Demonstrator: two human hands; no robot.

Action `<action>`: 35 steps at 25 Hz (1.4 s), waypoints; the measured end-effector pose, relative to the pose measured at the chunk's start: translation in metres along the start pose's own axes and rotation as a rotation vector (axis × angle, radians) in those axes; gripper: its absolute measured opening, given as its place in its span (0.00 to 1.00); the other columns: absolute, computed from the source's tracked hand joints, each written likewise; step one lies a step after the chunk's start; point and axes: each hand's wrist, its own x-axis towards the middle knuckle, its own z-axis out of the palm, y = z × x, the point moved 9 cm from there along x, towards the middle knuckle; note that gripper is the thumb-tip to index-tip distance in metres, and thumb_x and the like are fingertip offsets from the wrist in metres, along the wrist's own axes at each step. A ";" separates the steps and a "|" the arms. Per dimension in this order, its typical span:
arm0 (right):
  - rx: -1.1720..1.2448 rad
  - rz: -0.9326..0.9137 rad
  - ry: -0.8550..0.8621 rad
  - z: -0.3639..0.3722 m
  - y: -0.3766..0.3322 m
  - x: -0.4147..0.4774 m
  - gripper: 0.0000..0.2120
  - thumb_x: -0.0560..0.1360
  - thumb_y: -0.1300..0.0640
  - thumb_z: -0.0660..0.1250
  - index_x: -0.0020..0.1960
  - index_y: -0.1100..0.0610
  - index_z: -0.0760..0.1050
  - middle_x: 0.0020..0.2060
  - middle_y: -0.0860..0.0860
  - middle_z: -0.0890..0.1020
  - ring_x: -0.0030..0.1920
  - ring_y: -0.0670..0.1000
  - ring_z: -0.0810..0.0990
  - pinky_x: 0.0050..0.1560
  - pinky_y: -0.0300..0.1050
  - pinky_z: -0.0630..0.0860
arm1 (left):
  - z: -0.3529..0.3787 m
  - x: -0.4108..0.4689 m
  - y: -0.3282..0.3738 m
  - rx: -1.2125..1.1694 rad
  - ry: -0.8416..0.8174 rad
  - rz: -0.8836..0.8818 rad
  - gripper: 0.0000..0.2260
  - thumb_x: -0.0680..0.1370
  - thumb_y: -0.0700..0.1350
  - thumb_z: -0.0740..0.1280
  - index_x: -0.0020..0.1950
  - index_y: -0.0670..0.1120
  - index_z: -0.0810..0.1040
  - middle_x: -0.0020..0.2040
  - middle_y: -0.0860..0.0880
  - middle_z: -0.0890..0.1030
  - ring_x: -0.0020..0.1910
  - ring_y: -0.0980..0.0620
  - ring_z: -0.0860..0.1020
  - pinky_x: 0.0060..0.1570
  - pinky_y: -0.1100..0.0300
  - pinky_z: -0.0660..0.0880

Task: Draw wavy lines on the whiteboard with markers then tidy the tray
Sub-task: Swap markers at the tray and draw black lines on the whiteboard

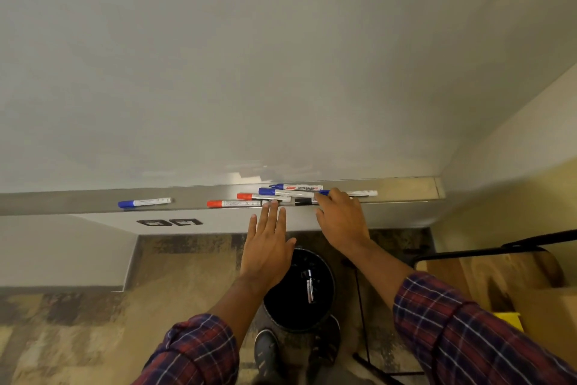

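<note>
on tray | label "whiteboard marker" | left hand spread | right hand grips blue marker

The whiteboard is pale grey-white, the tray under it dull silver. Near the tray's left end lies a lone blue-capped marker; toward its right end sit red-capped markers, blue-capped markers and a black-capped marker, all white-bodied, like the blue-ended marker the right hand grips. The sleeves are plaid: dark red and navy, thin white lines. The bin is black.
</note>
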 end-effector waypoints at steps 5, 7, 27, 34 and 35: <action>-0.101 -0.017 -0.037 0.003 -0.002 0.012 0.12 0.81 0.52 0.68 0.64 0.50 0.78 0.56 0.51 0.79 0.55 0.53 0.79 0.59 0.55 0.72 | -0.001 0.002 0.000 -0.070 -0.104 0.003 0.35 0.87 0.60 0.53 0.86 0.47 0.38 0.85 0.44 0.33 0.84 0.43 0.33 0.84 0.42 0.41; -0.091 -0.015 -0.063 0.003 -0.003 0.014 0.13 0.82 0.51 0.67 0.65 0.50 0.77 0.58 0.51 0.79 0.57 0.53 0.78 0.61 0.55 0.69 | -0.004 0.003 -0.001 -0.076 -0.152 0.024 0.35 0.87 0.59 0.54 0.86 0.47 0.38 0.85 0.45 0.33 0.84 0.43 0.33 0.84 0.42 0.41; 0.296 0.080 0.182 -0.061 -0.052 -0.021 0.06 0.82 0.54 0.68 0.58 0.48 0.77 0.54 0.45 0.82 0.56 0.50 0.77 0.56 0.49 0.66 | -0.063 -0.016 -0.006 -0.400 -0.017 0.150 0.33 0.88 0.53 0.60 0.87 0.49 0.45 0.87 0.49 0.42 0.86 0.49 0.39 0.78 0.56 0.36; 1.046 0.231 0.108 -0.093 -0.091 -0.057 0.05 0.84 0.54 0.63 0.59 0.51 0.76 0.50 0.48 0.84 0.49 0.49 0.84 0.54 0.45 0.81 | -0.141 -0.055 -0.041 -1.237 0.115 -0.065 0.17 0.88 0.54 0.58 0.77 0.59 0.72 0.76 0.59 0.73 0.76 0.60 0.69 0.77 0.59 0.64; 1.130 0.253 0.075 -0.100 -0.101 -0.062 0.05 0.85 0.55 0.62 0.59 0.51 0.76 0.48 0.50 0.85 0.46 0.51 0.84 0.51 0.46 0.82 | -0.148 -0.058 -0.044 -1.325 0.096 -0.065 0.16 0.87 0.56 0.58 0.74 0.59 0.75 0.74 0.60 0.77 0.75 0.60 0.72 0.78 0.56 0.66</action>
